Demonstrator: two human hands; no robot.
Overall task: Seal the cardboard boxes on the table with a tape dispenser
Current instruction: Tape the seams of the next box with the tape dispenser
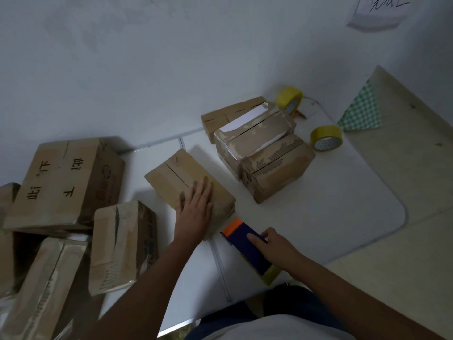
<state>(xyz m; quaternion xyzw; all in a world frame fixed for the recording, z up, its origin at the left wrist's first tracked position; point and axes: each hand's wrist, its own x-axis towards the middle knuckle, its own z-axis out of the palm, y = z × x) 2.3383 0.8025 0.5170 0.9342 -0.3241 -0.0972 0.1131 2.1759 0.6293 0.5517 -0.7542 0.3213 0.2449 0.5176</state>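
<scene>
The scene is dim, with a cool bluish-grey cast and muted colours. Light seems to fall from the upper right: the box (pixel 188 182) under the left hand (pixel 196 209) throws a soft shadow leftward over the table (pixel 343 212), and the stacked boxes at the far left shade the wall behind them. No glare shows. The picture is soft throughout, with smeared detail on the wall. Wide-angle distortion bends the table's edges and tilts the whole view. The paper (pixel 380 13) at the top right is blurred, its writing unreadable.

A dim room: pale wall (pixel 147 57), beige tiled floor (pixel 416 192), white table (pixel 343 204) against the wall.
</scene>
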